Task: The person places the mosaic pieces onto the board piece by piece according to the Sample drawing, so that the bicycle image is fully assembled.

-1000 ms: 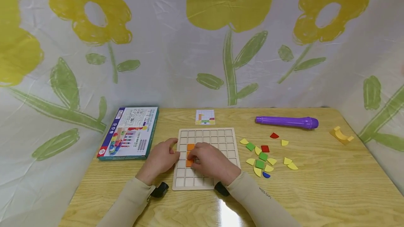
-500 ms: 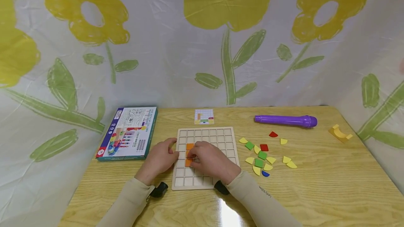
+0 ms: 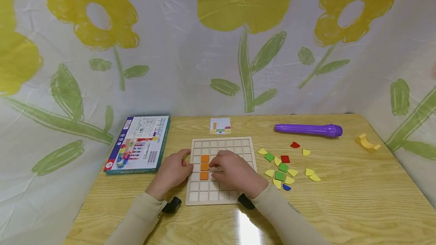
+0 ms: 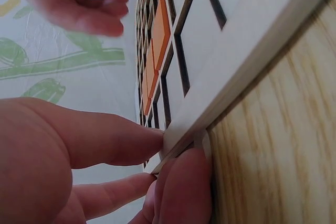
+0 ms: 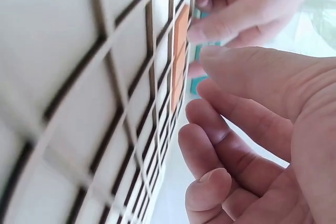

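Observation:
A wooden grid board (image 3: pixel 218 201) lies on the table with three orange square tiles (image 3: pixel 204 166) set one behind another in a left column. At the board's left edge, my left hand (image 3: pixel 173 171) pinches the frame; in the left wrist view the thumb (image 4: pixel 126 140) is on top and fingertips are against the side. My right hand (image 3: pixel 233 171) hovers over the grid just right of the tiles, apart from them. In the right wrist view its fingers (image 5: pixel 199 150) are loosely bent and hold nothing.
Several loose yellow, green, red and blue pieces (image 3: pixel 280 176) lie right of the board. Behind it is a small pattern card (image 3: pixel 220 126). A boxed game (image 3: pixel 139 144) lies left, a purple microphone-shaped tube (image 3: pixel 308 130) back right, and a yellow curved stand (image 3: pixel 367 144) far right.
The right hand has moved off the orange tiles, slightly to the right, and uncovered all three. The left hand stays at the board's edge.

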A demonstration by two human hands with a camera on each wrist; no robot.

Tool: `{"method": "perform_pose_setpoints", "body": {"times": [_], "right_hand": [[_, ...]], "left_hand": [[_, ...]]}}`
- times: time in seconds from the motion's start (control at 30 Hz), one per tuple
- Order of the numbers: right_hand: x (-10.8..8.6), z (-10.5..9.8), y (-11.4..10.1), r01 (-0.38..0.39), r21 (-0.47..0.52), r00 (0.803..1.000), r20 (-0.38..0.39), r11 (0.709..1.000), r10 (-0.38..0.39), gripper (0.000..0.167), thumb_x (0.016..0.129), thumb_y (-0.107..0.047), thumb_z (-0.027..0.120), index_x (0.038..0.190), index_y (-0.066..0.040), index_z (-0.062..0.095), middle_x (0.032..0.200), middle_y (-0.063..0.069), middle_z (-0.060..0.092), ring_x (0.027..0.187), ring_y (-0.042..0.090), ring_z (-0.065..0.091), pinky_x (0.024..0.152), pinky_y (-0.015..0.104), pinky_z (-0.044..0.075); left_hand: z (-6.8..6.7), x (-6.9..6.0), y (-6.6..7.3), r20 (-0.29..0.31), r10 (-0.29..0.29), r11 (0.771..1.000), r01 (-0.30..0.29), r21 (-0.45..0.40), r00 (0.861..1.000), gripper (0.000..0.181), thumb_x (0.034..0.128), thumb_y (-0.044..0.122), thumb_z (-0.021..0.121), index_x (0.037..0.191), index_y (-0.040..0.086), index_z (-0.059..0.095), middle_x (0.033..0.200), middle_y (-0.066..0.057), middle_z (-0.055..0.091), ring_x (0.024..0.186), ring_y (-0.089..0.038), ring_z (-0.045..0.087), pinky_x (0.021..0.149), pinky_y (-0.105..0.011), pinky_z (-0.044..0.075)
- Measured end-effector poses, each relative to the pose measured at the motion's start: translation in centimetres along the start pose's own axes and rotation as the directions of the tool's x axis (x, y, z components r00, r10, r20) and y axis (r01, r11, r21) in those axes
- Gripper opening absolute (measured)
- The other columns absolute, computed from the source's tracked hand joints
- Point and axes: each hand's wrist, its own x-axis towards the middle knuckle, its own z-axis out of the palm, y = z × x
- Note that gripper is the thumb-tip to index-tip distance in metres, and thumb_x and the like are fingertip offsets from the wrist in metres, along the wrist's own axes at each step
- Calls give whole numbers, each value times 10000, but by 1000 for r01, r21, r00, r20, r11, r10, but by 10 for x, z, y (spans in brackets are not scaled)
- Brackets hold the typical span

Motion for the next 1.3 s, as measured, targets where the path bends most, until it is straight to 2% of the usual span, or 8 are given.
{"method": "perform_pose_setpoints", "body": {"times": [0.27,0.5,0.7,0.87,1.1,1.3], "right_hand": [[-29,-23,23,-80,42,996,-27,996,81,214,975,-198,797,1166,-103,817,1108,11,737,1051,176,690,957,394,599],[-56,-48,55,-117,17,991,-60,993,118,200,967,-143,796,1154,-72,808,1106,31,743,1018,196,688,949,418,607],[-85,-66,83,-167,-20,983,-73,986,166,175,986,-135,787,1156,-99,810,1077,7,730,982,176,681,893,386,612],[-105,-72,98,-204,-30,978,-54,979,202,151,987,-137,791,1136,-133,813,1077,-18,734,967,160,693,868,365,620],[-116,-70,106,-228,-3,973,-28,974,228,196,948,-97,826,1129,-171,809,1093,-36,719,970,122,670,860,350,617],[-112,-66,100,-225,-4,974,-17,974,225,238,922,-73,846,1140,-156,800,1104,-32,713,958,105,675,844,320,616]], "left_hand": [[-1,-3,-1,-4,1,1000,-1,-1,1000,599,1012,226,681,1576,87,537,895,-58,616,746,-209,550,631,-311,430],[-2,-3,-6,-3,-3,1000,3,-3,1000,600,1012,229,681,1578,91,536,883,-50,617,720,-194,548,628,-309,430],[0,-1,-6,0,6,1000,-6,-8,1000,603,1012,224,684,1579,87,532,874,-47,623,680,-185,560,620,-309,440],[1,-1,-3,5,6,1000,-6,-11,1000,603,1013,224,685,1580,87,532,868,-47,622,677,-185,559,616,-309,438],[2,0,0,5,17,1000,-17,-13,1000,598,1012,218,682,1576,81,535,850,-49,623,646,-181,565,615,-310,441],[1,0,-1,7,17,1000,-17,-10,1000,600,1013,218,680,1578,81,531,864,-49,624,662,-182,563,616,-308,444]]}}
